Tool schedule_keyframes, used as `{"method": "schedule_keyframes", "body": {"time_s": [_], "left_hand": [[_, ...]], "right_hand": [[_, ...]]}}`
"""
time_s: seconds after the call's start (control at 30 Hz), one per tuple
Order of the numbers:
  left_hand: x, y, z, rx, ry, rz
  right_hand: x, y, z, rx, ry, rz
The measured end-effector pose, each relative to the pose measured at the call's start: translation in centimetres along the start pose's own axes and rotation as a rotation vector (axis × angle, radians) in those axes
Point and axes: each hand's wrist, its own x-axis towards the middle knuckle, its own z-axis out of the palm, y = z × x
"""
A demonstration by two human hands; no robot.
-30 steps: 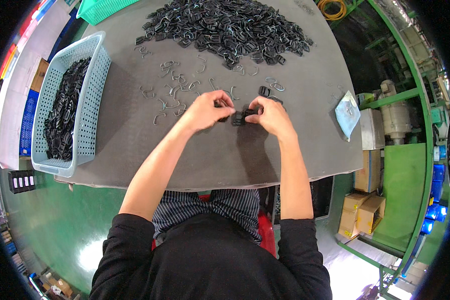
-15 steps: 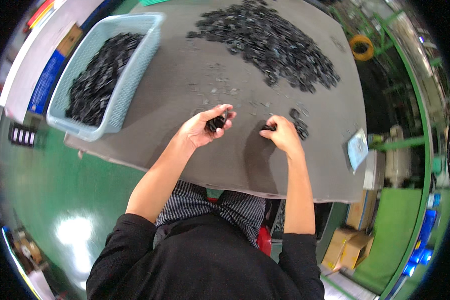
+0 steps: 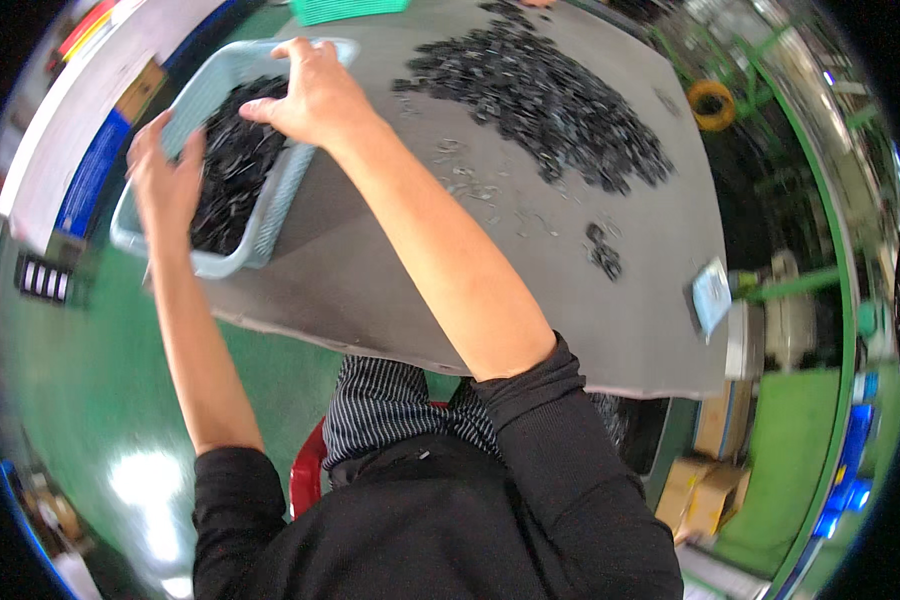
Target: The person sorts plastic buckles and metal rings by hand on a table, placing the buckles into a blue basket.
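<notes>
My left hand (image 3: 165, 185) is over the near left side of a pale blue plastic basket (image 3: 280, 215), fingers spread and slightly blurred. Across the basket's far right rim reaches my right hand (image 3: 315, 95), its fingers apart and its thumb pointing inward over the contents. Neither hand visibly holds a part; whether the fingers touch the rim I cannot tell. Inside the basket lies a heap of small black parts (image 3: 235, 185). A large pile of similar black parts (image 3: 540, 95) covers the far side of the grey table (image 3: 400, 270).
A small cluster of black parts (image 3: 602, 252) and scattered thin clear pieces (image 3: 465, 180) lie on the table. A green basket (image 3: 350, 8) stands at the far edge, and another person's fingertips (image 3: 538, 3) show there. A blue-white packet (image 3: 710, 298) sits at the right edge.
Both hands have moved from the middle of the table left to the basket. The black parts they held are no longer in them. The view has shifted slightly.
</notes>
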Motion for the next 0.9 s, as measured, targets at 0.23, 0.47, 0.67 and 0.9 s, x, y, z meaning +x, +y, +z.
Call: {"method": "schedule_keyframes", "body": {"time_s": [0.23,0.47,0.67,0.9], "left_hand": [[-5.1,9.2,1.8,-0.607,0.054,0.061],[-12.7,27.3,13.1,-1.008,-0.601,0.368],[-17.5,34.8,21.2,-0.779,-0.795,0.499],[-17.3,37.2,21.4,-0.589,-1.034,0.561]], "right_hand": [[-15.4,17.1,-15.4,-0.26,0.261,0.325],[-26.5,23.2,-24.7,-0.583,0.288,0.893],[-25.7,23.6,-22.8,-0.184,0.278,0.643],[-28.1,24.3,-26.0,-0.086,0.43,0.796]]}}
